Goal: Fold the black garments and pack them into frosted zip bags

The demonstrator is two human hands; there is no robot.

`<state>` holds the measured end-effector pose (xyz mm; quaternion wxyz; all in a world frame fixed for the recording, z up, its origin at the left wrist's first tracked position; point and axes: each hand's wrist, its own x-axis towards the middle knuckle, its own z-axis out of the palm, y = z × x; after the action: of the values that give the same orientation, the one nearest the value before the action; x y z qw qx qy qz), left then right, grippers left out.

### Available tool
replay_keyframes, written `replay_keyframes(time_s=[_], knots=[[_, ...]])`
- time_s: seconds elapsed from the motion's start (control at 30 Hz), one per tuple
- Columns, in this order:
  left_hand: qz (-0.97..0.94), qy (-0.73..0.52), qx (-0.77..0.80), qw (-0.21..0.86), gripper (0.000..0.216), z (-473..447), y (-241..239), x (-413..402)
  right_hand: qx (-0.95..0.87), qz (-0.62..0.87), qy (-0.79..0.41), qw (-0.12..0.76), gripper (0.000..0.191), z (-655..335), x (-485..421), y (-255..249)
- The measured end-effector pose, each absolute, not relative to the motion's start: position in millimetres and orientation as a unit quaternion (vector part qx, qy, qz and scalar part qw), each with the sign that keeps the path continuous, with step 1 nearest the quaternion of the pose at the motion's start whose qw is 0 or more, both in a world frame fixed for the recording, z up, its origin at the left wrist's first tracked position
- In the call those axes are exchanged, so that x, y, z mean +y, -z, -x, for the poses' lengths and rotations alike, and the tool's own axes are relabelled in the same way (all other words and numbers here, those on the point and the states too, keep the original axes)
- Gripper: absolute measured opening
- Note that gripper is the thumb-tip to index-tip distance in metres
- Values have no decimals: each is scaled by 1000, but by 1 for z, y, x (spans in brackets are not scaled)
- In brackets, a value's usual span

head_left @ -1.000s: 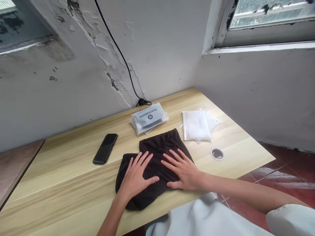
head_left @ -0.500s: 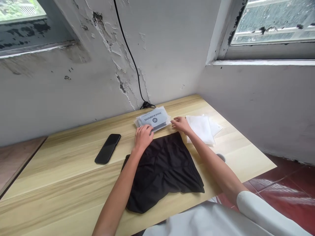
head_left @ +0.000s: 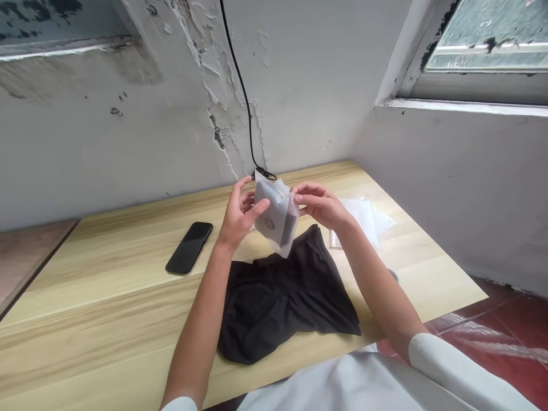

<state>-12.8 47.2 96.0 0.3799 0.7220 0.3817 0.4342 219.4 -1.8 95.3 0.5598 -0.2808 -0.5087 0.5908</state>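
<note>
Between my two hands, above the table, is a frosted plastic package [head_left: 274,214] with a dark-edged item inside, tilted so its printed face is partly turned away. My left hand [head_left: 242,214] grips its left side, the thumb across the front and the fingers behind. At the upper right edge, my right hand [head_left: 319,202] pinches the plastic between thumb and fingers. Below the package, a black cloth garment [head_left: 289,299] lies spread and a little wrinkled on the wooden table [head_left: 107,291].
A black phone [head_left: 189,248] lies on the left. White plastic bags [head_left: 362,220] lie behind my right forearm, with a small round metal object [head_left: 393,275] partly hidden near it. A black cable [head_left: 244,91] hangs down the peeling wall to the table's back edge.
The package has been lifted off the table and tilted. My left hand has closed on its left side and my right hand on its right edge. The view has shifted slightly.
</note>
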Motion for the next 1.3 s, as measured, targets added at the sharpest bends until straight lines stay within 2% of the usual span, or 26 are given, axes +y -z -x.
replay_keyframes(time_s=[0.07,0.13,0.27,0.4,0.57,0.73,0.97,1.1,1.2,1.3], knots=[[-695,-399,360,478,70,18,-101,45,-544,277,-568,553,23,-214,-9,-105],[-664,-421,367,498,56,20,-102,42,-563,304,-502,582,29,-211,-11,-108],[-624,-549,384,401,41,13,-104,32,-571,362,-341,653,44,-211,-12,-109],[-611,-655,356,265,33,6,-115,20,-608,354,-264,660,36,-206,-22,-115],[-525,-732,303,311,32,4,-136,4,-671,328,-234,622,32,-192,-40,-126],[-502,-686,319,419,30,3,-143,-4,-683,364,-202,601,31,-193,-47,-131],[-434,-682,312,500,27,9,-145,-7,-742,334,-250,525,34,-195,-56,-138],[-504,-570,352,545,30,28,-154,-8,-735,354,-256,519,40,-200,-60,-141],[-591,-487,357,535,35,41,-159,-7,-701,341,-310,544,43,-205,-59,-140],[-637,-494,346,481,32,43,-160,-9,-667,340,-331,574,42,-206,-59,-140]])
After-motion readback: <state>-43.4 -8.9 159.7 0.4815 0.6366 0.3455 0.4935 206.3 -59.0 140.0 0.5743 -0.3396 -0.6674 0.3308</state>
